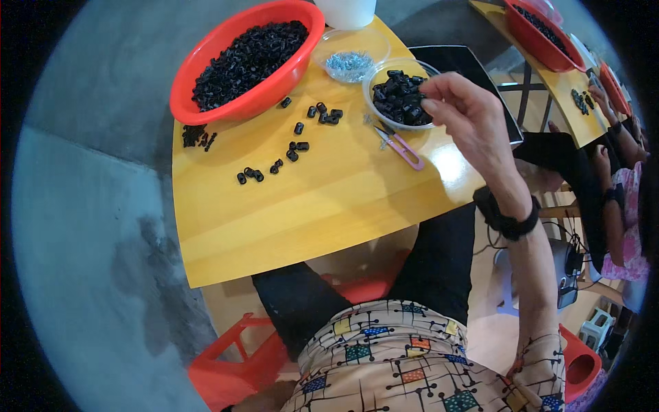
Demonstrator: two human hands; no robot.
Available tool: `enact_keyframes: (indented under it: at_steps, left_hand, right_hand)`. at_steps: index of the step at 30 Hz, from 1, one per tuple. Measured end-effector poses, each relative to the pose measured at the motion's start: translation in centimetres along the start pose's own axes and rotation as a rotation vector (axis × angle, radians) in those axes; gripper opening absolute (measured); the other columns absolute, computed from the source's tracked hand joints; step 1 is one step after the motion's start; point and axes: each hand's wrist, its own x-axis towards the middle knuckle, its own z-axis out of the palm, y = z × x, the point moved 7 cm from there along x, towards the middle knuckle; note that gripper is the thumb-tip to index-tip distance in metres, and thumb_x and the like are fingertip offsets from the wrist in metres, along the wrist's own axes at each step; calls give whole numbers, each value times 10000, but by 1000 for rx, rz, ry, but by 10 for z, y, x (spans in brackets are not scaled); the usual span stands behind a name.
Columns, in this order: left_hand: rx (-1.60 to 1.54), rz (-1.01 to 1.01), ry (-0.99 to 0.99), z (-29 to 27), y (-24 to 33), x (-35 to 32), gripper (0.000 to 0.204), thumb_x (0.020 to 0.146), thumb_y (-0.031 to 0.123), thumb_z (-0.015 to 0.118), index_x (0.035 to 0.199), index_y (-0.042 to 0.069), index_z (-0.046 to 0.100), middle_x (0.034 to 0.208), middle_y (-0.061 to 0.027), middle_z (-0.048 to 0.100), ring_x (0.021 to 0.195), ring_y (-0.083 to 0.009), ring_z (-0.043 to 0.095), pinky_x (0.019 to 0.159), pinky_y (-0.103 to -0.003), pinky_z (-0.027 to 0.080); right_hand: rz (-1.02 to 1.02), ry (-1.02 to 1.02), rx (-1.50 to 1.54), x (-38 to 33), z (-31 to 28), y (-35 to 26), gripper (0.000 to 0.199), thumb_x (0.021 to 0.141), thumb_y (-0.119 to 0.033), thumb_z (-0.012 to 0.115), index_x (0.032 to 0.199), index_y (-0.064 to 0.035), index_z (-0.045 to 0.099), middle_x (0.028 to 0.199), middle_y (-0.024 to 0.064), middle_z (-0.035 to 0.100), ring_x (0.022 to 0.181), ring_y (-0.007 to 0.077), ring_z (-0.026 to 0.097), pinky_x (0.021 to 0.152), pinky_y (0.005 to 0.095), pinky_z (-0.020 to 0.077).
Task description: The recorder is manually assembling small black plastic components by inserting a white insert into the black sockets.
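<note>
My right hand [467, 113] is over the right edge of a clear round tub [371, 103]. Its thumb and fingers are brought together in a pinch; whatever they hold, if anything, is hidden. The tub holds a heap of small black plastic parts [398, 96] that look like cord locks. Beside the tub lie thread snips [401, 147] with a pink handle. Several similar black pieces [293, 152] are scattered across the yellow table [274, 220]. Only a bit of my left forearm [268, 398] shows at the lower edge; the left hand is out of sight.
A big red basin [182, 103] full of small black parts stands at the far left. Next to it is a clear bowl [350, 65] of small silvery pieces, with a white container [347, 12] behind. At right, another person [628, 199] works at a second yellow table [570, 103].
</note>
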Motion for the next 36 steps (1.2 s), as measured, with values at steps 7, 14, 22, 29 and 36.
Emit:
enact_keyframes:
  at_steps: [7,14,22,29,36]
  left_hand:
    - [-6,38,-191,19,-15,-24,179,812,149,610,930,17,586,783,-144,604,792,-282,618,677,-369,493]
    - [2,98,-376,28,-21,-34,179,814,155,606,929,19,585,776,-143,601,790,-288,616,676,-373,490]
    - [-80,72,-321,42,-5,-38,179,816,161,602,927,22,585,768,-143,598,788,-295,613,675,-379,487]
    - [-168,82,-161,47,29,-24,179,818,167,599,926,25,585,761,-142,595,786,-301,610,675,-384,484]
    - [-186,139,-138,55,40,-25,180,820,173,596,925,27,585,754,-141,592,784,-307,607,674,-389,481]
  right_hand:
    - [35,42,47,-23,-1,17,193,796,2,632,987,-23,638,795,26,634,685,73,579,615,212,477]
    - [-19,9,-112,-67,-16,15,151,778,25,621,925,-9,627,795,63,622,690,120,604,612,238,474]
    - [-124,3,-71,-100,11,12,126,763,59,616,883,19,614,801,118,619,705,216,618,628,281,487]
    - [-130,-124,-39,-113,30,4,93,754,75,610,820,9,608,782,117,614,720,226,610,641,290,481]
    - [-139,-123,-14,-95,37,-7,103,766,71,605,855,20,603,811,127,610,741,234,605,651,286,475]
